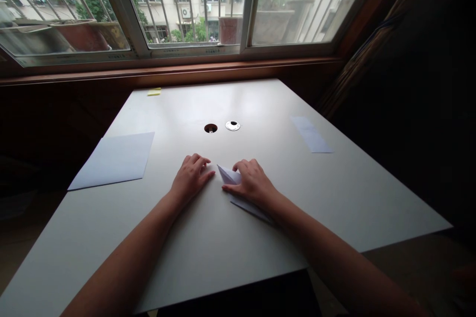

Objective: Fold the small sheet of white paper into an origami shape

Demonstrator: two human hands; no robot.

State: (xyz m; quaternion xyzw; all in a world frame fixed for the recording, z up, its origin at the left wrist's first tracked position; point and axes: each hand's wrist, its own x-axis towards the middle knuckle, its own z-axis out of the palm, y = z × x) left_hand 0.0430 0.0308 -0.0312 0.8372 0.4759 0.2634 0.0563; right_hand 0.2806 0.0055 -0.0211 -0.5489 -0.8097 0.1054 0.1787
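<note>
A folded sheet of white paper (229, 176) lies near the middle of the table, its pointed tip toward the left. My right hand (250, 178) grips it between thumb and fingers, and part of the paper shows below the palm and wrist. Just left of the tip, my left hand (192, 172) rests on the tabletop, apart from the paper. Its thumb and fingers are parted with nothing between them.
The white table (193, 247) has a round cable hole (210, 128) and a round grommet cover (232, 126) beyond my hands. A paper stack (115, 161) lies left, a paper strip (311, 133) right, and a yellow slip (153, 92) at the far edge, below the window.
</note>
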